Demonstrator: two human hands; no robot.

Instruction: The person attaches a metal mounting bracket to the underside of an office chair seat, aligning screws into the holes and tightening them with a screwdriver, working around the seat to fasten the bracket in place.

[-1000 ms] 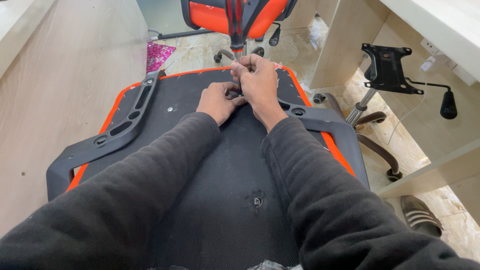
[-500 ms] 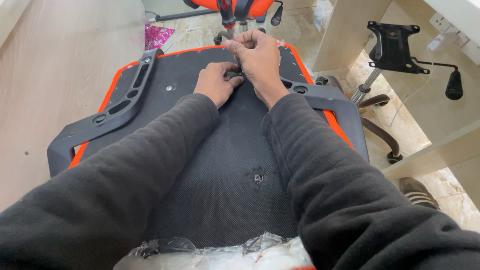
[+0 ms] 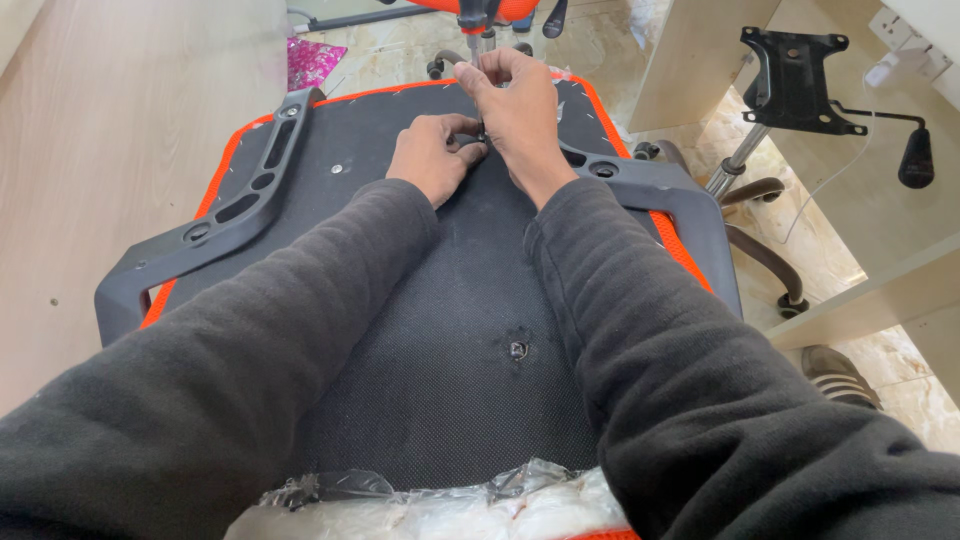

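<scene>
An upturned chair seat (image 3: 440, 330), black mesh with an orange rim, lies in front of me. Both my hands work at its far end. My right hand (image 3: 515, 110) is closed around a thin metal tool held upright over the seat. Just left of it, my left hand (image 3: 432, 155) rests on the mesh, its fingertips pinching a small dark piece at the tool's lower end. The piece itself is mostly hidden by my fingers. A bolt hole (image 3: 517, 350) shows in the mesh nearer to me.
Black armrest brackets run along the seat's left side (image 3: 240, 210) and right side (image 3: 660, 195). Crumpled clear plastic wrap (image 3: 430, 500) lies at the near edge. A chair base with a black mounting plate (image 3: 795, 75) and lever (image 3: 915, 158) stands right, and a shoe (image 3: 840, 375) lies on the floor.
The view has tilted down, bringing the plastic wrap into sight. Both hands stay at the same spot on the far end of the seat, with only small finger shifts.
</scene>
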